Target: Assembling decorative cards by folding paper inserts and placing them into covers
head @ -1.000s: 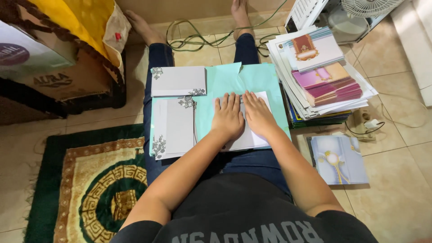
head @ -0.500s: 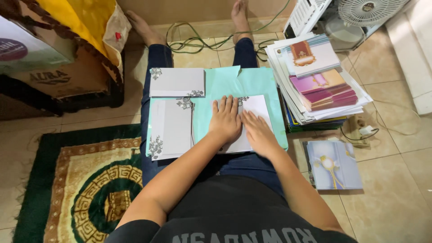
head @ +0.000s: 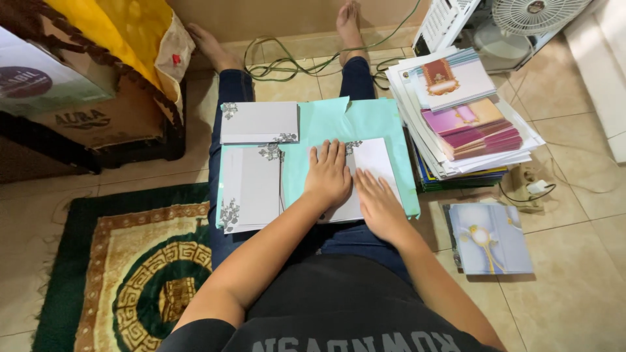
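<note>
Head view shows your left hand (head: 328, 173) and right hand (head: 378, 203) both spread flat, palms down, pinching nothing — they press a white card (head: 365, 176) that lies on the teal folder (head: 365, 124) across your lap. The card looks light, thin and fairly stiff, with a smooth face that would likely slide under a flat palm, so I judge it best taken by an edge or free corner — the one at about two o'clock from your right hand is bare. It probably creases easily if bent. At nine o'clock from your left hand lies a grey floral card (head: 251, 189), and at eleven o'clock another grey envelope (head: 259, 122). At two o'clock stands a stack of printed cards (head: 456, 111); at four o'clock a pale blue card (head: 489, 238) rests on the floor tiles.
</note>
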